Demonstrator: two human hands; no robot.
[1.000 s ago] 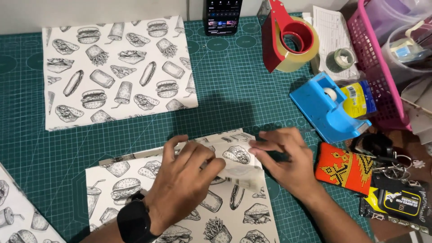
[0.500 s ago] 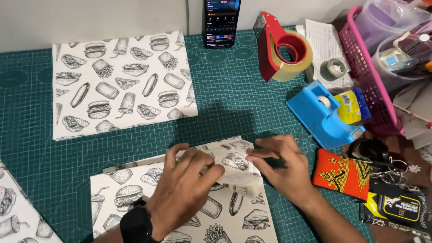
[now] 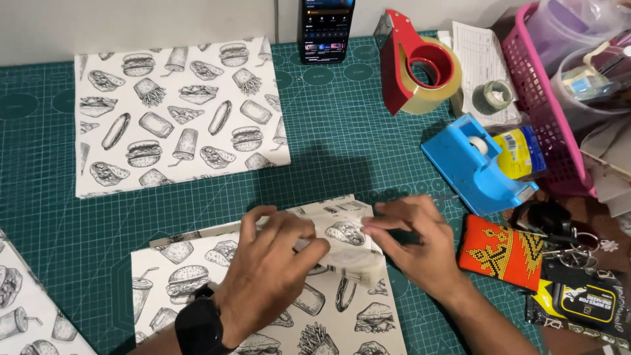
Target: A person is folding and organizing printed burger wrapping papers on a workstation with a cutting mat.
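A flat parcel wrapped in white paper printed with black food drawings (image 3: 197, 276) lies on the green cutting mat (image 3: 342, 144) near the front edge. My left hand (image 3: 273, 276), with a black watch on its wrist, presses down on the folded top flap of the paper. My right hand (image 3: 414, 240) pinches the flap's right end, where a strip of clear tape (image 3: 358, 266) lies over the fold. A second wrapped parcel (image 3: 177, 112) with the same print rests flat at the back left, apart from both hands.
A blue tape dispenser (image 3: 470, 164), a red packing-tape gun (image 3: 417, 62), a small tape roll (image 3: 493, 95), a phone (image 3: 325, 26) and a pink basket (image 3: 552, 112) crowd the right and back. An orange beaded pouch (image 3: 503, 253) and keys (image 3: 559, 227) lie right of my right hand. More printed paper (image 3: 26, 309) sits bottom left.
The view has shifted, so the parcels sit lower and further right in the frame. Both hands stay on the flap, my right fingers now pinching its right end over the tape.
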